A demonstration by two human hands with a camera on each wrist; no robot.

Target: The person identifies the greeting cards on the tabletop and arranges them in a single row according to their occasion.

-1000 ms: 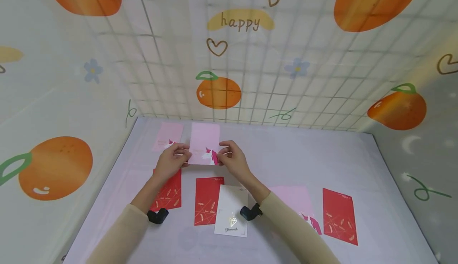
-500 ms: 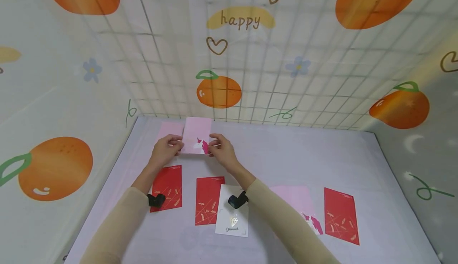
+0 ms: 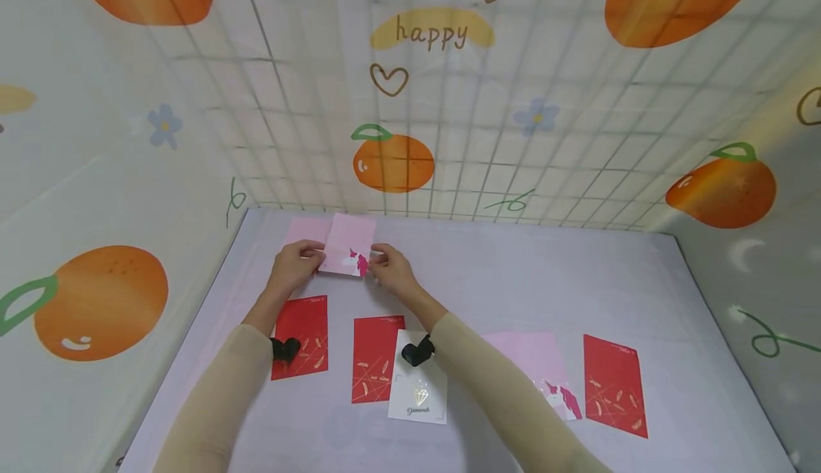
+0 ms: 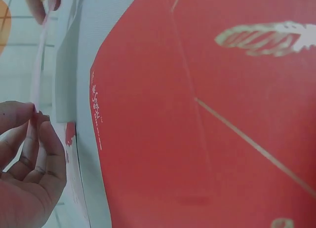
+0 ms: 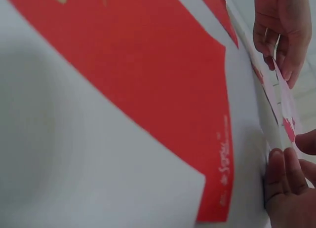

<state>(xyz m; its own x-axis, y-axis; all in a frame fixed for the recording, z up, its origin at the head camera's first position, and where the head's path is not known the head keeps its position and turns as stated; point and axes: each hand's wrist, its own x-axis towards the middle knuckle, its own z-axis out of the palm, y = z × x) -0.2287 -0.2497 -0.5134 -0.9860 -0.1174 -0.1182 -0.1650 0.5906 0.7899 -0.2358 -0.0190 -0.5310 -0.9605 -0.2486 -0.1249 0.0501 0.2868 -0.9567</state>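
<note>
Both hands hold a pink card [image 3: 349, 241] with a white-and-magenta unicorn in its lower right corner, near the back left of the table. My left hand [image 3: 296, 268] pinches its left edge between thumb and fingers. At its lower right edge my right hand [image 3: 393, 270] pinches it too. Seen edge-on in the left wrist view, the pink card [image 4: 38, 70] is raised off the table, with the left hand [image 4: 34, 164] at its near end. A second pink card [image 3: 306, 229] lies behind it, partly hidden by the left hand and the held card.
On the lilac table [image 3: 487, 273] lie a red card [image 3: 311, 323] by the left forearm, a middle red card [image 3: 372, 352] partly under a white diamond card [image 3: 417, 394], a pink unicorn card [image 3: 529, 359] and a right red card [image 3: 616, 387]. A curtained grid wall [image 3: 449, 117] stands behind.
Both hands have carried the pink card leftward, up to the pink card at the back left, and it now tilts slightly. The cards on the table have stayed put.
</note>
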